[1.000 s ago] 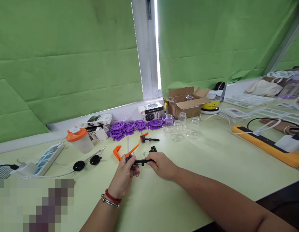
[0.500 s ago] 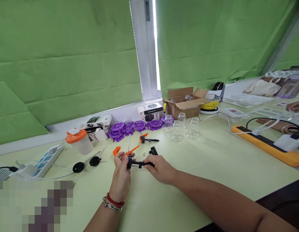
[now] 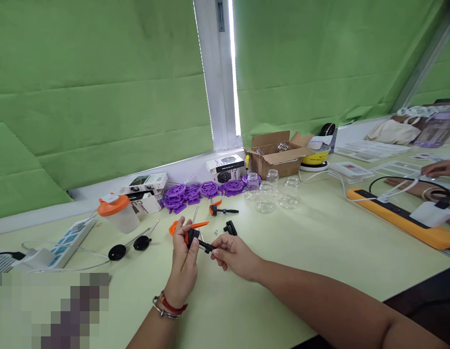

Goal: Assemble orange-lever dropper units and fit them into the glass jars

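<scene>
Left hand wraps the black-and-orange head of a held piece, some fingers raised behind it; the right hand pinches the end of its dark shaft between thumb and fingers. Relative to the loose black-and-orange piece lying on the desk, the held piece is left and nearer the person. Black parts lie on its near side, slightly right; small metal bits sit between it and the right hand; purple parts spread behind it. The step seems to be fitting or adjusting the shaft, though fingers hide the exact contact. The next move probably calls for a steady left hand and careful right-hand alignment.
</scene>
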The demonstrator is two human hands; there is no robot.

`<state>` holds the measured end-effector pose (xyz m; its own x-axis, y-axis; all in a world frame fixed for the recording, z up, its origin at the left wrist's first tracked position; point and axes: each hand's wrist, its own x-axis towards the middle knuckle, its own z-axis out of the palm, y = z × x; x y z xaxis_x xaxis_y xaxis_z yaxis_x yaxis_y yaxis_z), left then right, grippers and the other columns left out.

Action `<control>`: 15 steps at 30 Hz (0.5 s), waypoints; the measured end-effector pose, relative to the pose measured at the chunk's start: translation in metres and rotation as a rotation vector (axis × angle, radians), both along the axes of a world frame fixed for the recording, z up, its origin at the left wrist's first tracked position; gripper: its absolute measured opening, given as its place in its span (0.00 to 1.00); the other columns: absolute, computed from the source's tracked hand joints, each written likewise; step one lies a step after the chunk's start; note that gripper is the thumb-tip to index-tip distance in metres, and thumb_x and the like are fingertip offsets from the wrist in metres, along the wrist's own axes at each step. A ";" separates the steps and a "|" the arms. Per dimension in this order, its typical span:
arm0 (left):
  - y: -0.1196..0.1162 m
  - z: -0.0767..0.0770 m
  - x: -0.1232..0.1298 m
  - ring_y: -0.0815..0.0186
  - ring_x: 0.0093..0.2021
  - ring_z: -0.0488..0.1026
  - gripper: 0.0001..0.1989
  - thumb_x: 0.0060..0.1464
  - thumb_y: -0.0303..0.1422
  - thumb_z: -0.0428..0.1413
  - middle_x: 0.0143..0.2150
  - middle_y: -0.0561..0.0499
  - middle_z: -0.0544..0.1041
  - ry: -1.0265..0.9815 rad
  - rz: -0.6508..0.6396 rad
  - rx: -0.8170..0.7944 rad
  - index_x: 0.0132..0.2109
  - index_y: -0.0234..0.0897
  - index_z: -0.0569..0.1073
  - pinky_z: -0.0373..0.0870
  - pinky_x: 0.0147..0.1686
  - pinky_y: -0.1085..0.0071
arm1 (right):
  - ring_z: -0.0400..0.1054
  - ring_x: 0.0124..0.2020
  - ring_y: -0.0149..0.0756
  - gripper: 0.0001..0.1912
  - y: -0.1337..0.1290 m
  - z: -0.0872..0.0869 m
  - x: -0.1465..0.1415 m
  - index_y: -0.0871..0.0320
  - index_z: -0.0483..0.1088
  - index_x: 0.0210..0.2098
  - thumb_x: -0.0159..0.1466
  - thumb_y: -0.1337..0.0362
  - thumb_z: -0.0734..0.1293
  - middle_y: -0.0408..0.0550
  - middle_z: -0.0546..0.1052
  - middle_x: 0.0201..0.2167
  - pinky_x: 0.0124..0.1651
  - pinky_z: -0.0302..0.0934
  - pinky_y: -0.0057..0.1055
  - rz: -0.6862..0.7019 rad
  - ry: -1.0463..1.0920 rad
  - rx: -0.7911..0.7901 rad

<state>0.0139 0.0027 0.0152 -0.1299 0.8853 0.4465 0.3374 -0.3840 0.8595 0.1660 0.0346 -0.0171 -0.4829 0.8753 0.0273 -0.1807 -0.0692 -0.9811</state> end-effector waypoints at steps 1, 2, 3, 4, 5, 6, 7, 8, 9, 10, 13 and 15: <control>0.000 0.001 0.000 0.56 0.68 0.44 0.20 0.60 0.39 0.48 0.69 0.44 0.45 0.041 -0.019 -0.008 0.57 0.43 0.58 0.47 0.63 0.50 | 0.60 0.21 0.26 0.13 0.000 0.001 0.000 0.60 0.65 0.34 0.54 0.59 0.69 0.43 0.71 0.26 0.23 0.58 0.26 0.006 0.029 -0.011; -0.001 0.001 0.000 0.57 0.69 0.41 0.21 0.60 0.39 0.48 0.69 0.45 0.43 0.086 -0.040 -0.015 0.59 0.43 0.56 0.44 0.64 0.50 | 0.60 0.21 0.26 0.14 0.000 0.002 0.000 0.60 0.65 0.34 0.54 0.58 0.69 0.43 0.71 0.25 0.23 0.58 0.26 0.011 0.054 -0.023; 0.000 0.002 0.000 0.57 0.69 0.40 0.22 0.61 0.38 0.47 0.69 0.45 0.43 0.130 -0.051 -0.011 0.60 0.43 0.54 0.42 0.64 0.50 | 0.60 0.21 0.26 0.15 0.000 0.002 0.000 0.61 0.65 0.34 0.54 0.57 0.69 0.43 0.71 0.25 0.23 0.57 0.26 0.014 0.073 -0.036; 0.000 0.002 0.000 0.57 0.69 0.41 0.22 0.61 0.38 0.46 0.69 0.44 0.45 0.166 -0.054 0.001 0.61 0.43 0.53 0.42 0.64 0.50 | 0.60 0.21 0.26 0.16 -0.001 0.002 -0.001 0.61 0.65 0.34 0.53 0.56 0.70 0.43 0.71 0.25 0.23 0.57 0.26 0.015 0.088 -0.052; 0.001 0.002 -0.001 0.58 0.68 0.44 0.23 0.61 0.37 0.46 0.68 0.43 0.48 0.192 -0.049 0.013 0.61 0.43 0.53 0.44 0.64 0.50 | 0.60 0.21 0.26 0.18 -0.002 0.002 -0.001 0.61 0.65 0.34 0.53 0.55 0.70 0.43 0.71 0.25 0.23 0.57 0.26 0.014 0.103 -0.068; 0.002 0.001 -0.001 0.58 0.67 0.48 0.23 0.61 0.37 0.46 0.66 0.42 0.52 0.202 -0.036 0.028 0.61 0.42 0.52 0.46 0.63 0.50 | 0.60 0.21 0.26 0.18 -0.003 0.002 -0.002 0.61 0.65 0.34 0.52 0.54 0.71 0.43 0.72 0.25 0.23 0.56 0.26 0.016 0.117 -0.085; 0.003 0.001 -0.001 0.58 0.66 0.52 0.22 0.61 0.37 0.46 0.65 0.41 0.55 0.197 -0.015 0.046 0.61 0.41 0.52 0.49 0.62 0.50 | 0.60 0.20 0.25 0.19 -0.004 0.002 -0.002 0.61 0.65 0.34 0.52 0.53 0.71 0.43 0.72 0.25 0.22 0.56 0.26 0.025 0.129 -0.101; 0.004 0.000 -0.002 0.58 0.64 0.55 0.22 0.61 0.36 0.47 0.64 0.40 0.57 0.181 0.009 0.066 0.59 0.41 0.53 0.52 0.61 0.51 | 0.60 0.20 0.25 0.20 -0.006 0.001 -0.003 0.61 0.65 0.34 0.52 0.53 0.71 0.43 0.72 0.25 0.22 0.56 0.27 0.042 0.137 -0.115; 0.005 -0.001 -0.003 0.58 0.63 0.58 0.20 0.60 0.36 0.48 0.63 0.39 0.58 0.161 0.028 0.084 0.57 0.40 0.54 0.55 0.59 0.51 | 0.60 0.20 0.25 0.20 -0.008 0.001 -0.004 0.61 0.65 0.33 0.52 0.52 0.71 0.43 0.72 0.24 0.22 0.56 0.27 0.062 0.145 -0.127; 0.006 -0.001 -0.004 0.58 0.62 0.60 0.18 0.60 0.36 0.49 0.62 0.38 0.60 0.144 0.042 0.099 0.55 0.40 0.56 0.57 0.57 0.52 | 0.60 0.20 0.25 0.21 -0.009 0.002 -0.004 0.61 0.65 0.33 0.52 0.51 0.71 0.43 0.72 0.24 0.23 0.56 0.27 0.086 0.154 -0.141; 0.008 -0.003 -0.007 0.57 0.58 0.64 0.13 0.57 0.36 0.53 0.59 0.39 0.65 0.147 0.066 0.111 0.47 0.40 0.59 0.62 0.53 0.53 | 0.60 0.20 0.26 0.21 -0.014 0.004 -0.005 0.61 0.66 0.32 0.51 0.50 0.71 0.43 0.72 0.24 0.24 0.55 0.28 0.139 0.190 -0.188; 0.009 -0.004 -0.010 0.57 0.57 0.64 0.14 0.55 0.36 0.55 0.57 0.41 0.67 0.187 0.099 0.135 0.47 0.41 0.62 0.63 0.53 0.54 | 0.60 0.21 0.26 0.21 -0.015 0.006 -0.005 0.61 0.66 0.32 0.51 0.51 0.72 0.43 0.71 0.24 0.24 0.54 0.28 0.158 0.224 -0.226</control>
<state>0.0041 0.0114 0.0112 -0.1172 0.8030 0.5844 0.5274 -0.4483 0.7217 0.1611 0.0196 -0.0107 -0.6165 0.7865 -0.0384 -0.3593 -0.3244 -0.8750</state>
